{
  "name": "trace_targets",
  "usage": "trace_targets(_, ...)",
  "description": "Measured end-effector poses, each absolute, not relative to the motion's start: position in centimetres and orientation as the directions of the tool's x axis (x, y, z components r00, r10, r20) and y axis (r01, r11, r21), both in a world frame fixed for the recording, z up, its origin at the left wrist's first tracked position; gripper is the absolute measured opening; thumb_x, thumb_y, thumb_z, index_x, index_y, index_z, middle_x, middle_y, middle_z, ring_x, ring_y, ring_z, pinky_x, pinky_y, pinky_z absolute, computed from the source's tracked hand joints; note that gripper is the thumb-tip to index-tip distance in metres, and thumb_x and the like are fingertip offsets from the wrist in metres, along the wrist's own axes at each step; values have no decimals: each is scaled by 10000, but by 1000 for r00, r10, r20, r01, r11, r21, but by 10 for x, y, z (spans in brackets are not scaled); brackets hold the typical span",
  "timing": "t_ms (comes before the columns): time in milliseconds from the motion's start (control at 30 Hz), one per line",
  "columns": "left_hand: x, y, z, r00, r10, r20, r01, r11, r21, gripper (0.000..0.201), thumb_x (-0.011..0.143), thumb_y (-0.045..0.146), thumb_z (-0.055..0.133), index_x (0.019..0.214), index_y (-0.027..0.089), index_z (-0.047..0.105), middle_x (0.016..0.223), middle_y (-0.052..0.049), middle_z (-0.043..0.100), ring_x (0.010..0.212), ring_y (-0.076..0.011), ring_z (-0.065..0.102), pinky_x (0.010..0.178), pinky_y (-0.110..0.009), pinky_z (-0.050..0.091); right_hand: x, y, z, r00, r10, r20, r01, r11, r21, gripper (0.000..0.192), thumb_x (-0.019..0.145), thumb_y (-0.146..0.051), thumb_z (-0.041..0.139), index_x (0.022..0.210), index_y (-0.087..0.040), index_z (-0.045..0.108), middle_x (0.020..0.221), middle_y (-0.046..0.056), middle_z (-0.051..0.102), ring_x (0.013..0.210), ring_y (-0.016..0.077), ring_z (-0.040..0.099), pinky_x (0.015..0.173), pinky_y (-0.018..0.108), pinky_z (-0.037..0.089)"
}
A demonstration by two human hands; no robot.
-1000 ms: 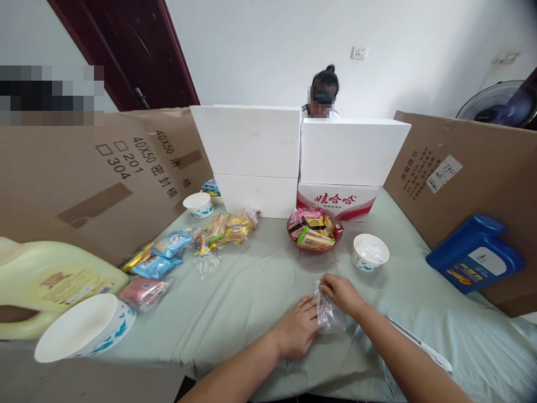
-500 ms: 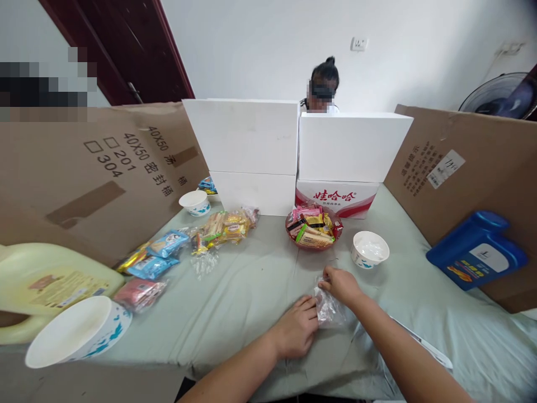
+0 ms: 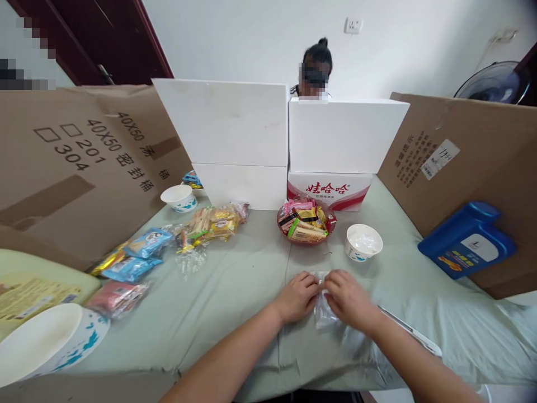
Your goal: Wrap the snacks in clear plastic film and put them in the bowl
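A clear plastic bag (image 3: 325,313) lies crumpled on the green cloth in front of me. My left hand (image 3: 298,296) pinches its upper edge from the left. Meeting it there, my right hand (image 3: 347,299) has its fingers closed on the same edge, partly covering the bag. Beyond both hands stands a reddish bowl (image 3: 306,242) piled with wrapped snacks (image 3: 308,215). To its right is a small paper bowl (image 3: 363,254) with clear plastic inside. A slim white object (image 3: 413,331) rests beside my right forearm.
White boxes (image 3: 226,123) stand across the back, with a person (image 3: 318,61) behind. Cardboard (image 3: 126,134) flanks the left. A blue bottle (image 3: 467,240) leans at right. Snack packs (image 3: 146,246), a large paper bowl (image 3: 84,341) and a yellowish jug (image 3: 37,291) are at left.
My left hand has moved up along the bag to its top edge, close against my right hand. My right hand's fingers have come lower and nearer. The view has shifted slightly.
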State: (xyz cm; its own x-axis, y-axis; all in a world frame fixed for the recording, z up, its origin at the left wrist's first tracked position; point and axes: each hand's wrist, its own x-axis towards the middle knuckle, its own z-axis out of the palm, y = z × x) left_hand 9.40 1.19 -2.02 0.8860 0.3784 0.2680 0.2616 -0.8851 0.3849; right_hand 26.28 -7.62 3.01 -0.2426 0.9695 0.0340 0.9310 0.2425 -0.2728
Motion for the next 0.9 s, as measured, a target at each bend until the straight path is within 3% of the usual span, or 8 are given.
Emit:
trace_targets(133,91,9,-24,888,379,262,281,-896,343,339,864,174,530,1192,234,592,1256,-56,583,1127,-244,475,960,-411,395,249,-134,8,-357,928,102,890,372,-266,170,857,-208,558,1022,-202,598,1054,72,599,1026,249,518,912,403,418)
trace_targets(300,92,9,-23,888,394,238,309,-893,328,449,851,177,531,1296,237,526,1290,-57,568,1127,-253,468,949,-424,392,261,-167,-5,-127,988,83,871,151,-467,149,934,-219,439,952,-216,586,856,29,607,774,167,587,699,295,486)
trace_targets(400,92,9,-23,887,395,239,310,-893,326,446,859,174,523,1300,235,523,1292,-58,568,1128,-250,464,953,-418,388,272,-155,-1,70,979,192,864,36,-502,199,961,-273,403,1002,-202,584,883,51,632,782,169,621,698,301,510)
trace_targets(500,92,8,-23,892,383,242,305,-903,304,394,883,204,518,1272,259,552,1320,-47,555,1134,-249,463,951,-414,383,270,-139,-4,-95,952,292,924,194,-330,265,964,-311,412,1125,-194,587,1120,103,638,1082,233,586,918,396,470)
trace_targets(600,92,7,-22,890,395,229,330,-903,276,420,879,232,530,1296,284,535,1380,-31,514,1147,-252,461,946,-422,383,255,-141,-20,-370,895,251,906,407,-114,591,903,-489,506,1387,-158,429,1403,142,489,1323,297,403,1057,459,360)
trace_targets(700,91,7,-21,886,412,215,354,-898,260,471,855,231,547,1321,292,511,1408,-20,494,1150,-269,460,936,-443,390,239,-162,-44,-355,902,244,931,364,7,927,800,-629,570,1481,-81,261,1500,201,336,1383,356,290,1070,487,320)
trace_targets(833,96,5,-21,839,468,279,406,-879,252,370,864,252,544,1230,208,578,1356,-84,532,1164,-308,462,951,-485,389,224,-186,-64,-297,901,317,955,285,86,1017,747,-641,599,1494,-63,221,1512,207,302,1391,388,253,1053,485,311)
trace_targets(900,103,4,-23,865,398,307,334,-911,241,238,886,237,521,1079,174,644,1228,-105,607,1153,-286,491,975,-450,388,219,-189,-68,-288,891,351,958,268,104,1016,756,-647,578,1494,-50,215,1504,214,314,1388,389,257,1053,486,307)
